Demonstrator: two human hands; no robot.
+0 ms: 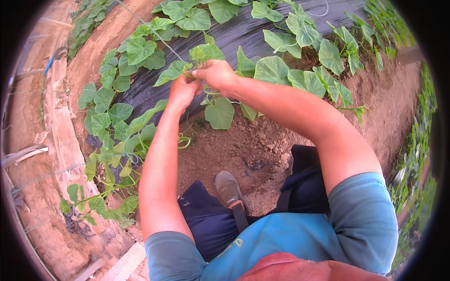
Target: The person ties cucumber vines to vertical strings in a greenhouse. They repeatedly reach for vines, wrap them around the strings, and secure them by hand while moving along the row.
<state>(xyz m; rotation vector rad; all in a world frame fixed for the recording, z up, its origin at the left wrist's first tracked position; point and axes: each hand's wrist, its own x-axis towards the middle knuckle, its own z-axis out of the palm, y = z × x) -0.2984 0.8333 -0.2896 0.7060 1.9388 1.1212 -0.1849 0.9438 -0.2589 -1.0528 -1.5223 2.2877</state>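
Observation:
My left hand [184, 89] and my right hand [218, 75] meet at the upper middle of the view, fingertips pinched together around a cucumber vine stem [190, 74]. A thin taut string [151, 30] slants down from the top left and reaches the vine at my fingers. Whether the string is wrapped around the stem is hidden by the fingers. One vine leaf [173, 73] spreads just left of the fingertips, and another leaf [211, 52] rises behind them. Below my right hand hangs a broad leaf [219, 113], with curled stems beside it.
Black plastic mulch [232, 33] covers the bed under the vines. More cucumber plants [105, 116] crowd the left, others [306, 80] the right. Bare soil [242, 144] lies around my shoe [229, 188]. Wooden boards [65, 116] and wires [52, 174] line the left side.

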